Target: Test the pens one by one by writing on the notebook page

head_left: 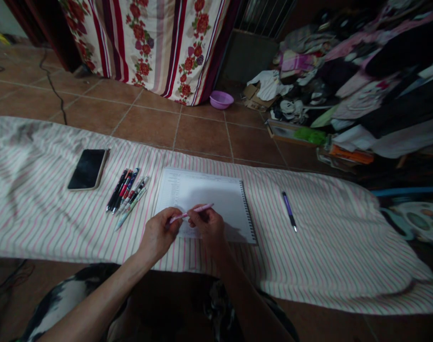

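Observation:
Above a spiral notebook (pixel 216 190), both hands hold a slim pink pen (pixel 204 207) crosswise. My left hand (pixel 163 232) pinches its left end, and my right hand (pixel 209 225) pinches it near the middle, the right end sticking out past the fingers. Whether the pen is in one piece or parted between the hands is too small to tell. The notebook lies open with its coil on the right; rows of writing show along its left side. Left of it lies a bunch of several pens (pixel 126 192). A purple pen (pixel 288 210) lies alone to the right.
A striped cloth (pixel 326 247) covers the table. A phone (pixel 87 169) lies at the left, screen up. Beyond the far edge are a tiled floor (pixel 202 133), a purple basin (pixel 221 99) and a floral curtain (pixel 159 47). Clothes (pixel 366 95) are piled at the right.

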`<state>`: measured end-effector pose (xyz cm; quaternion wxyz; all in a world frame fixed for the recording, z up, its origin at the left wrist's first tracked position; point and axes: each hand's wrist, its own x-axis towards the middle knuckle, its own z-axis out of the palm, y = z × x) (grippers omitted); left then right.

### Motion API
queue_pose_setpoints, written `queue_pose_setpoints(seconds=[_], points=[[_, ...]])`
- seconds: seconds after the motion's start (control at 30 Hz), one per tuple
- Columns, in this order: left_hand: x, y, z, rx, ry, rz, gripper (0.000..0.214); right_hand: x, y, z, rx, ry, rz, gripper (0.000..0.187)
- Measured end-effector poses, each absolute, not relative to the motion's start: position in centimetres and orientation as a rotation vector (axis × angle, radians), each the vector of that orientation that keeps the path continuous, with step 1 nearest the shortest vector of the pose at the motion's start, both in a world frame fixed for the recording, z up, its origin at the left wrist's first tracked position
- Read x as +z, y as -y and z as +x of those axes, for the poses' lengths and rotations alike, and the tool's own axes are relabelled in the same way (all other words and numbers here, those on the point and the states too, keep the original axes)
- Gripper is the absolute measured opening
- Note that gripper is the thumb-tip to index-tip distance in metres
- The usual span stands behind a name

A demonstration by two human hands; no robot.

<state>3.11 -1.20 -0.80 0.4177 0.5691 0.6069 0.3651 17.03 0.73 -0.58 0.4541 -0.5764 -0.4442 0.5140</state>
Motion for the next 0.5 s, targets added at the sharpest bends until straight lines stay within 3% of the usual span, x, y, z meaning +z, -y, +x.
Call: queue_pose_setpoints(seconds=[0.5], points=[[-0.80,1.14,3.04,0.851,-1.423,1.598,0.015,-1.04,-0.60,16.77,1.199,1.133,-1.503,0.033]])
